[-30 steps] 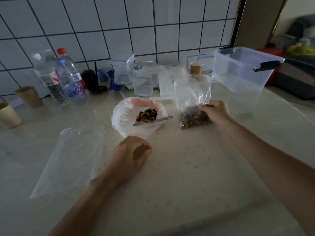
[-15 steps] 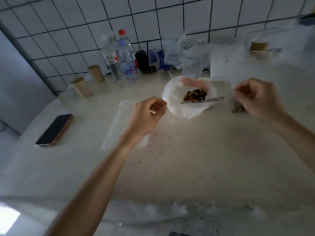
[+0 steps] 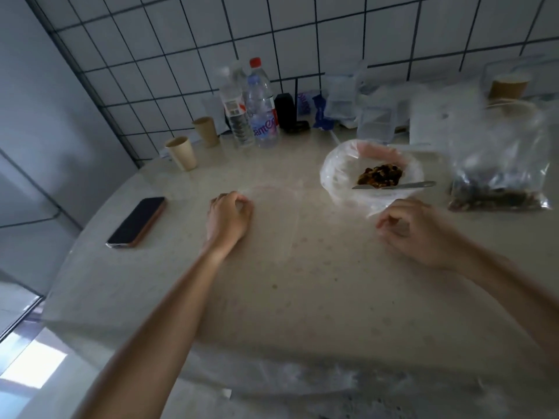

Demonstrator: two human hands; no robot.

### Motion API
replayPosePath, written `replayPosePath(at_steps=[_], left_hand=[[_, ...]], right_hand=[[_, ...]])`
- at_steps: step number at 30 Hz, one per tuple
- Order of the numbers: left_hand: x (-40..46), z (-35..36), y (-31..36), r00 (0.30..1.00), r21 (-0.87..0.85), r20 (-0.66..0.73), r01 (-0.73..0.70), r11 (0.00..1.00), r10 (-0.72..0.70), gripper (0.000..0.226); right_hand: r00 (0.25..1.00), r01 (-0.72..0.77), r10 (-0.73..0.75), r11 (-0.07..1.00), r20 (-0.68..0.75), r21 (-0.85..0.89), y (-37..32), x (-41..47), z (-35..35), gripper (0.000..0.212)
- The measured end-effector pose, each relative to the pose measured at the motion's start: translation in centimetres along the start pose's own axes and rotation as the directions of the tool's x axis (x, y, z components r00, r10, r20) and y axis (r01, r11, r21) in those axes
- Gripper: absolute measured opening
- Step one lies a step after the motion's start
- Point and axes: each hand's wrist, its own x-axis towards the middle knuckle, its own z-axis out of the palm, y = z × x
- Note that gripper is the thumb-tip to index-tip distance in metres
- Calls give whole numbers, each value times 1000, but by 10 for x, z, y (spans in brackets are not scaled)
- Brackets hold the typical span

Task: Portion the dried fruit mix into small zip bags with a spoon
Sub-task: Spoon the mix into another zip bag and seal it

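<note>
An empty clear zip bag (image 3: 273, 225) lies flat on the pale counter, faint against it. My left hand (image 3: 230, 217) sits at the bag's top left corner with its fingers curled and pinches the edge. My right hand (image 3: 419, 234) hovers low over the counter to the right of the bag, fingers loosely curled, holding nothing. Behind it stands a bowl lined with plastic (image 3: 335, 173) with a small heap of dried fruit mix (image 3: 379, 175). A metal spoon (image 3: 402, 186) rests across the bowl's front rim. A partly filled zip bag (image 3: 499, 179) stands at the right.
A dark phone (image 3: 137, 222) lies at the left near the counter's rounded edge. Two paper cups (image 3: 181, 152) and water bottles (image 3: 260, 113) stand along the tiled wall. Clear plastic containers (image 3: 375, 125) and another paper cup (image 3: 508, 86) crowd the back right.
My right hand has let go of the filled bag and moved left and down towards the counter. My left hand went to the empty bag's corner. The view swung left.
</note>
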Motion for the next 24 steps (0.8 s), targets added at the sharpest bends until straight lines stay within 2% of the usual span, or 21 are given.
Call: replayPosePath(at_steps=[2, 4, 7, 9, 12, 14, 17, 20, 22, 24], left_hand=[[-2, -2, 7, 999, -75, -49, -26, 997, 23, 13], [-7, -6, 19, 991, -223, -130, -48, 974, 19, 9], [-18, -19, 41, 971, -442, -235, -139, 886, 36, 9], [-26, -28, 58, 964, -569, -253, -214, 794, 79, 8], [-39, -34, 80, 966, -711, -203, -256, 655, 158, 10], [-46, -36, 94, 971, -791, -163, -233, 566, 172, 15], [-53, -41, 113, 972, -870, -124, -204, 449, 202, 23], [-59, -43, 127, 958, -862, -100, -219, 457, 271, 30], [-62, -42, 135, 947, -847, -83, -231, 478, 310, 30], [-65, -42, 143, 937, -809, -75, -257, 529, 341, 32]], right_hand=[[999, -24, 24, 1000, 21, -2, -1, 1, -2, 11], [999, -47, 47, 999, 27, 9, -5, 3, -3, 11], [991, -123, 114, 984, 75, 129, -16, 10, -5, 11], [984, -168, 148, 955, 99, 243, -28, 20, -6, 19], [957, -289, 261, 824, 127, 487, -52, 37, -8, 50], [929, -358, 343, 726, 142, 587, -66, 45, -12, 70], [891, -392, 439, 619, 114, 680, -79, 50, -25, 76], [841, -430, 516, 457, 162, 779, -82, 48, -40, 55], [839, -441, 504, 412, 204, 797, -80, 44, -49, 45], [857, -424, 470, 407, 213, 809, -79, 40, -57, 44]])
